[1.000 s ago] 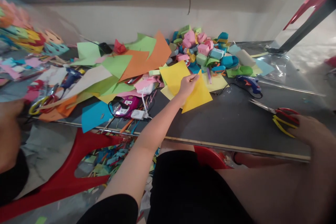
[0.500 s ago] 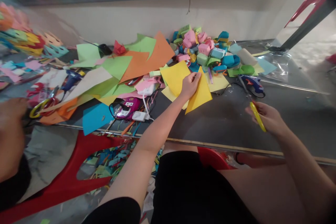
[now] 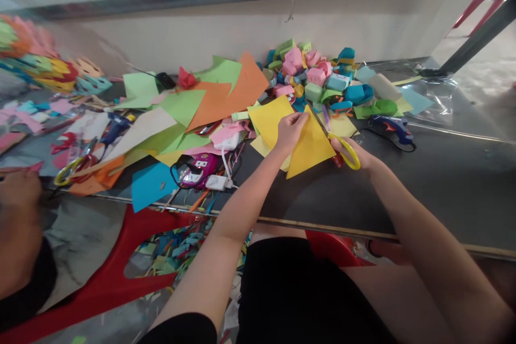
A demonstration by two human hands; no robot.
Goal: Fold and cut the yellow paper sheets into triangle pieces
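Observation:
My left hand (image 3: 289, 130) pinches a folded yellow paper sheet (image 3: 309, 146), held just above the dark table (image 3: 403, 193). My right hand (image 3: 357, 154) grips scissors with yellow and red handles (image 3: 342, 149); their blades reach up against the right edge of the yellow sheet. A second yellow sheet (image 3: 269, 117) lies under my left hand.
Loose orange, green and blue sheets (image 3: 209, 99) cover the table's left half. A pile of small folded paper boxes (image 3: 318, 78) sits at the back, a blue glue gun (image 3: 393, 128) to its right. A charger and cables (image 3: 201, 169) lie near the front edge. Another person's arm (image 3: 18, 226) is at left.
My right hand picked up the scissors from the table's right side and carried them left to the yellow sheet. My left hand kept hold of the sheet.

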